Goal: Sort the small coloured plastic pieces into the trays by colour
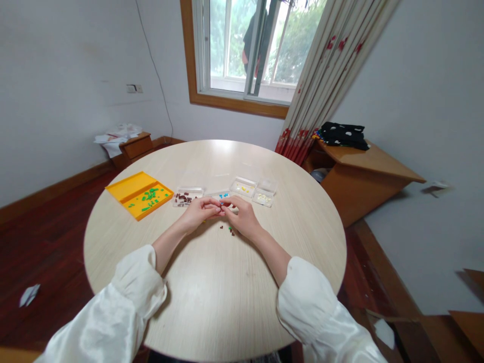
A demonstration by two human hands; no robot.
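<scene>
Above the middle of the table, my left hand (198,214) and my right hand (242,217) meet at the fingertips. Both are closed in a pinch around small toy building bricks (222,205), mostly covered by the fingers. A few loose brown bricks (232,233) and a green brick (230,228) lie on the table just below my right hand. Right behind my fingers, blue bricks (223,195) sit in a clear box partly hidden by my hands. A bit of yellow shows under my left hand.
On the round table (212,292), a yellow case (128,186) with green bricks lies open at left. Nearer stands a clear box (191,190) of brown bricks. Two clear boxes (244,180) at right hold yellow and pale bricks. A wooden cabinet (355,176) stands beyond the right edge.
</scene>
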